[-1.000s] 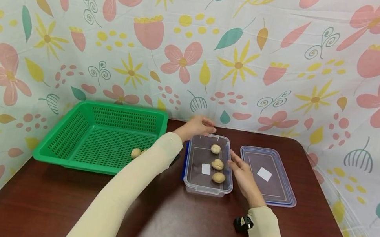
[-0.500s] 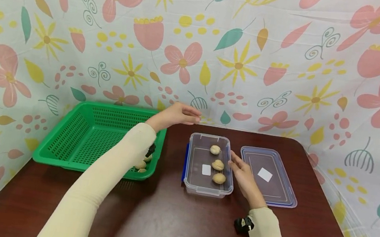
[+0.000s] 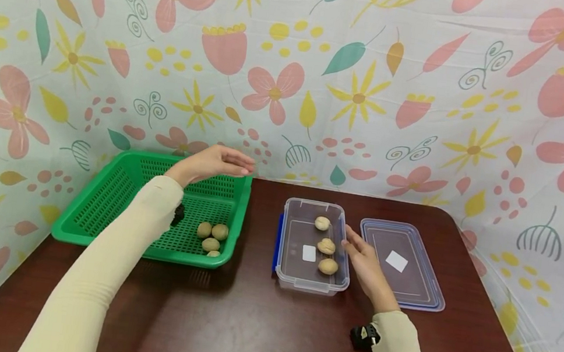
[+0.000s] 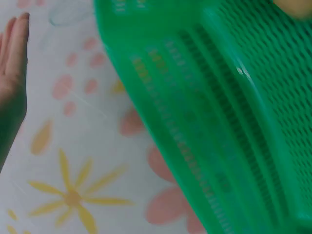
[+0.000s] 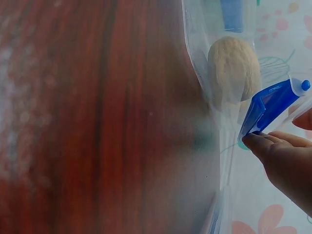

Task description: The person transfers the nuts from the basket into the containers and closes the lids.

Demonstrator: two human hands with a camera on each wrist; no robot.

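My left hand [image 3: 217, 163], fingers extended and holding nothing, hovers over the green basket [image 3: 146, 252]. Several walnuts [image 3: 219, 231] lie in that basket's near right corner. In the left wrist view the same hand [image 4: 12, 68] shows at the left edge, apart from the basket wall [image 4: 161, 117]. A clear plastic container [image 3: 290, 283] holds 3 walnuts [image 3: 328, 266] in a row along its right side. My right hand [image 3: 368, 269] rests at that side, fingers nearly straight. In the right wrist view its fingertips touch the container's blue latch [image 5: 273, 105].
A clear lid [image 3: 401, 284] with a white label [image 3: 396, 261] lies flat to the right of the container. Another blue latch [image 3: 278, 243] hangs on the container's left side. Behind the dark wooden table [image 3: 242, 324] hangs a flower-patterned cloth [image 3: 289, 30].
My left hand has moved left, from over the container's far end to above the basket, uncovering the walnuts there. My right hand has stayed at the container's side.
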